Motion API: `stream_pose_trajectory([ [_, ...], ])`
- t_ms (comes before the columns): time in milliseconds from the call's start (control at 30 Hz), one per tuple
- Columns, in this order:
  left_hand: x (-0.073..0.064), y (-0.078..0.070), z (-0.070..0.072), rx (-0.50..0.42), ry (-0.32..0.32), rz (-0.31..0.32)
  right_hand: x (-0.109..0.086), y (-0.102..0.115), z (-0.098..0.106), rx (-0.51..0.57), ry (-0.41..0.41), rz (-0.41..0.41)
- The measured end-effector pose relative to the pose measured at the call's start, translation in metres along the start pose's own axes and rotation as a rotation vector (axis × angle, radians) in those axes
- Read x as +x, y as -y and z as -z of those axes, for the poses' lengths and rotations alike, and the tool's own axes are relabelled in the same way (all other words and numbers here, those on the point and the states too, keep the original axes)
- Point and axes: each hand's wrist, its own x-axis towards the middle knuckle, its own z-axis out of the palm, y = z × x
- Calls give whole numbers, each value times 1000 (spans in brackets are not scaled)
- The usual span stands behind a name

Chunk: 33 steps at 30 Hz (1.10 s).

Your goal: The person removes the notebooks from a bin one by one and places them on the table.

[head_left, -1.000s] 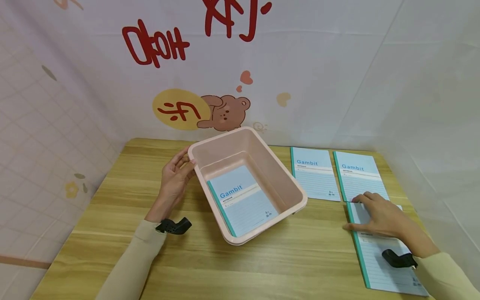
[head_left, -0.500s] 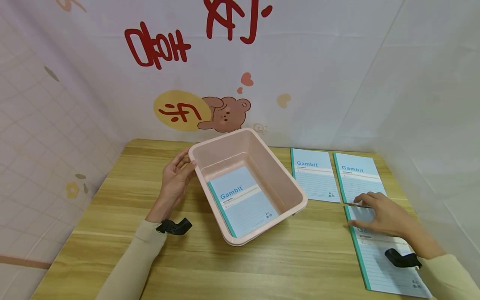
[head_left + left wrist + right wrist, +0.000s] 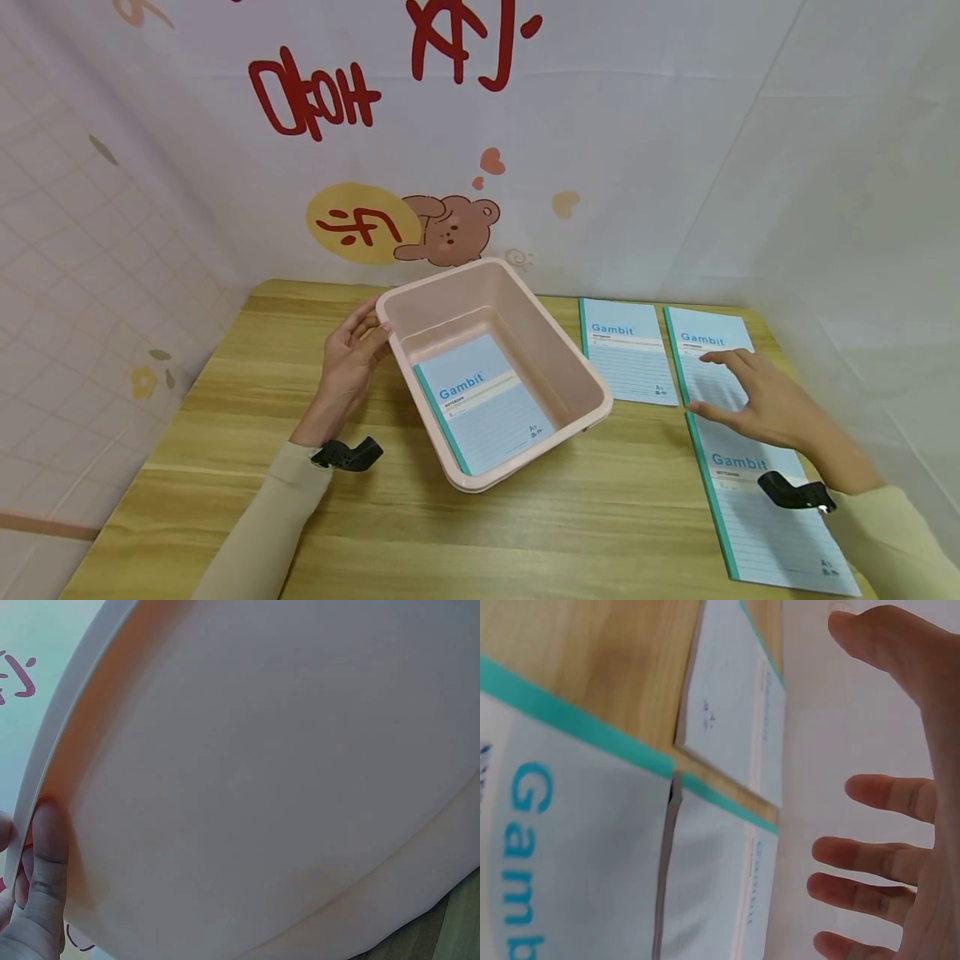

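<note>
My left hand (image 3: 351, 354) grips the left rim of a pale pink plastic basin (image 3: 534, 358), which stands tilted on the table. In the left wrist view the thumb presses the outer side of the basin (image 3: 262, 750), just under its rim. A light blue Gambit notebook (image 3: 487, 408) with a green spine lies inside the basin. My right hand (image 3: 765, 404) hovers with fingers spread and holds nothing. Below it, a back right notebook (image 3: 705, 379) and a front right notebook (image 3: 776, 533) lie almost end to end. Another notebook (image 3: 626, 367) lies between them and the basin.
The wooden table (image 3: 585, 525) meets a white printed cloth wall (image 3: 637, 167) at the back. More cloth hangs along the left and right sides. A black wrist mount (image 3: 347, 455) sits on the left wrist, another mount (image 3: 795, 493) on the right.
My right hand has risen off the front edge of the back right notebook and moved away from me, its fingers spreading. My left hand and the basin have stayed put.
</note>
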Motion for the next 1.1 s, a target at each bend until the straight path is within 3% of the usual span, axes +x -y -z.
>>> stream_pose_trajectory([
  [667, 0, 0, 0, -16, 20, -7, 61, 43, 18, 20, -16, 40],
  [1100, -1, -2, -1, -5, -7, 8, 99, 81, 30, 63, 2, 86],
])
